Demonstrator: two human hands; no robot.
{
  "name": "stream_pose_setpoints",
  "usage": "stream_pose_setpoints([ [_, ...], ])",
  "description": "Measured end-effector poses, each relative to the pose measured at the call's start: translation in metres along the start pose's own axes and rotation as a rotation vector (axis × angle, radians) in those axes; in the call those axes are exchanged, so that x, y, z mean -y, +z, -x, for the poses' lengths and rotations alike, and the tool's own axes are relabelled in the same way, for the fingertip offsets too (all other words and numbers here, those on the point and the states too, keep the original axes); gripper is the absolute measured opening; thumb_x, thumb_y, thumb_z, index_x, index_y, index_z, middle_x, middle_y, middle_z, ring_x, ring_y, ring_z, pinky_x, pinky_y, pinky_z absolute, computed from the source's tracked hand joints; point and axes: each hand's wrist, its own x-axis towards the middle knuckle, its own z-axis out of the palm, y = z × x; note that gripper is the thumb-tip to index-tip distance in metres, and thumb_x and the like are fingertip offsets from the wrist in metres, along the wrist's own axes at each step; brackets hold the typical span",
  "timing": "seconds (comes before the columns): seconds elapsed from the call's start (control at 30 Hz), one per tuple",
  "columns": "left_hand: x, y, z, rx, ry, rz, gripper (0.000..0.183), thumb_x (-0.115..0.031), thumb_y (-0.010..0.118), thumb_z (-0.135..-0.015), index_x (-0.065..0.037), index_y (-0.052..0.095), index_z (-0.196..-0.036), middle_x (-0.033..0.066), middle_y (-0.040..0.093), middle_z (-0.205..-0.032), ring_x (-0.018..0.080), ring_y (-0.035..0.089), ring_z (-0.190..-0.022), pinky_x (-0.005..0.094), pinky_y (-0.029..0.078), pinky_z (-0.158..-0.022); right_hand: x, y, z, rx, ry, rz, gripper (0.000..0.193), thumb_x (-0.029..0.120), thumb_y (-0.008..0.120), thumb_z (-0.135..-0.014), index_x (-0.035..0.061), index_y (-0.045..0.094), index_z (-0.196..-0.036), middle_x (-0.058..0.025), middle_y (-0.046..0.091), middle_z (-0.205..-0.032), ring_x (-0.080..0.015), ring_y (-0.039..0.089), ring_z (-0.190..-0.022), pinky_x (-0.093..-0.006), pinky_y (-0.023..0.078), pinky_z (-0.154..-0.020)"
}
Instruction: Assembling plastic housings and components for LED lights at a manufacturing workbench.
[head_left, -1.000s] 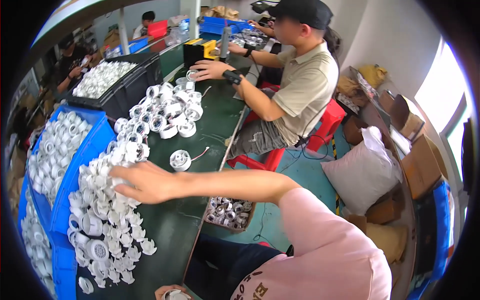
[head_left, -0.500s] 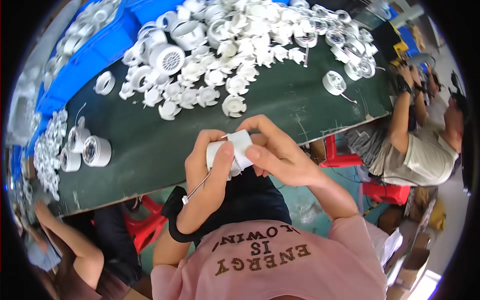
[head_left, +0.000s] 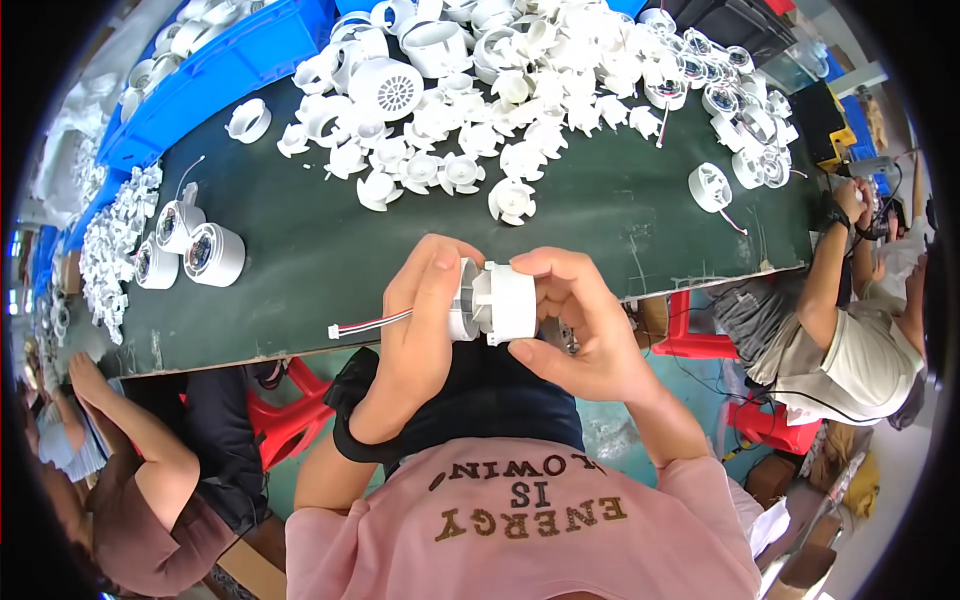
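My left hand is closed round a white round motor holder. From it a thin cable of several wires runs out leftward past my wrist, ending in a small white plug. Opposite, my right hand grips a white cylindrical housing between thumb and fingers. The two parts face each other over the table's front edge, close together, with white fan blades showing in the gap. Whether they touch inside cannot be seen.
A heap of white fan wheels and housings covers the far middle of the green table. Motor holders lie far right, motor units at left beside small white pieces. Behind is a blue bin. People sit on both sides.
The two white parts, earlier tilted and pressed together in both hands, are now held level and slightly apart. The cable has swung from hanging down to pointing left.
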Motion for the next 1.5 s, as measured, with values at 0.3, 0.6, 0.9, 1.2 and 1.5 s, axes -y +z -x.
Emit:
stream_pose_setpoints([
  [0.3,-0.003,0.003,0.003,0.005,0.032,-0.002,0.038,-0.03,0.037,-0.098,0.002,0.054,-0.089,0.0043,0.052,-0.072,0.0099,0.046,-0.066,0.0262,0.038,-0.059,0.001,0.002,-0.004,-0.009,-0.248,0.305,0.057,-0.005,0.072,-0.074,0.0017,0.047,-0.125,-0.0134,0.049,-0.118,-0.017,0.057,-0.085,-0.0289,0.05,-0.07],
  [0.6,-0.001,0.001,0.009,0.002,0.233,-0.147,0.038,-0.026,0.033,-0.097,0.004,0.054,-0.088,0.0113,0.055,-0.068,0.0178,0.051,-0.056,0.0308,0.04,-0.053,0.009,0.008,-0.001,0.003,-0.404,0.704,0.07,0.007,0.077,-0.071,-0.0059,0.043,-0.13,-0.0251,0.054,-0.122,-0.036,0.061,-0.098,-0.0378,0.053,-0.078],
  [0.9,-0.006,-0.009,-0.003,-0.028,0.06,-0.13,0.039,-0.031,0.035,-0.098,0.003,0.054,-0.093,0.008,0.057,-0.081,0.0115,0.053,-0.073,0.0292,0.04,-0.06,0.006,0.009,-0.016,-0.011,-0.424,0.713,0.07,0.005,0.077,-0.071,-0.0044,0.043,-0.132,-0.0209,0.06,-0.111,-0.0377,0.062,-0.089,-0.036,0.054,-0.075],
  [1.2,-0.046,-0.008,-0.026,0.509,0.37,-0.542,0.081,-0.012,0.071,-0.074,-0.001,0.027,-0.142,0.0208,0.036,-0.138,0.0336,0.042,-0.124,0.0408,0.037,-0.101,-0.005,0.003,-0.035,-0.482,-0.131,-0.162,0.065,0.008,0.072,-0.082,0.0028,0.035,-0.135,-0.0101,0.055,-0.114,-0.0149,0.059,-0.092,-0.0239,0.051,-0.071],
  [1.5,-0.039,-0.094,-0.165,0.159,0.85,-1.446,0.067,-0.001,0.066,-0.065,-0.011,0.048,-0.129,0.0149,0.048,-0.13,0.0331,0.048,-0.116,0.0409,0.039,-0.096,-0.029,-0.014,-0.035,-0.509,-0.137,-0.21,0.056,0.007,0.062,-0.08,0.0014,0.037,-0.129,-0.0117,0.057,-0.104,-0.014,0.059,-0.075,-0.0262,0.049,-0.064],
])
